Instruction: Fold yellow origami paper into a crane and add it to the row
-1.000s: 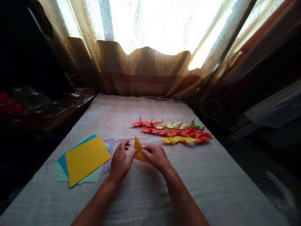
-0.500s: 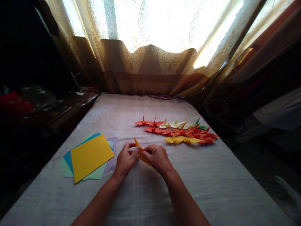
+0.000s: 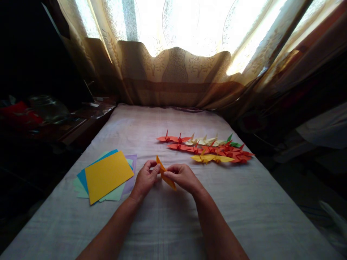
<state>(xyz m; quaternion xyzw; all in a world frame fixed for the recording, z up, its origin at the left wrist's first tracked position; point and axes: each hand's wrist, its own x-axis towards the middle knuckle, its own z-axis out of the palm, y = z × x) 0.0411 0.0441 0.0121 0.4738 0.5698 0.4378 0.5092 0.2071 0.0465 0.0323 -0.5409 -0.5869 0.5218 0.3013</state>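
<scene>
A narrow folded piece of orange-yellow paper (image 3: 166, 175) is held just above the cloth-covered table (image 3: 168, 220). My left hand (image 3: 145, 179) pinches its near-left edge with thumb and fingers curled. My right hand (image 3: 183, 177) pinches it from the right side, fingers closed on the fold. Both forearms reach in from the bottom of the view.
A fanned stack of coloured paper sheets (image 3: 107, 175), yellow on top, lies to the left of my hands. A cluster of finished paper cranes (image 3: 208, 150) in red, orange, yellow, cream and green sits beyond. Curtains (image 3: 176, 77) hang behind; a dark cluttered side table (image 3: 48, 119) stands left.
The folded paper was a broad upright triangle; now it is flattened into a narrow strip between both hands. My left fingers have closed onto it. The view has shifted slightly.
</scene>
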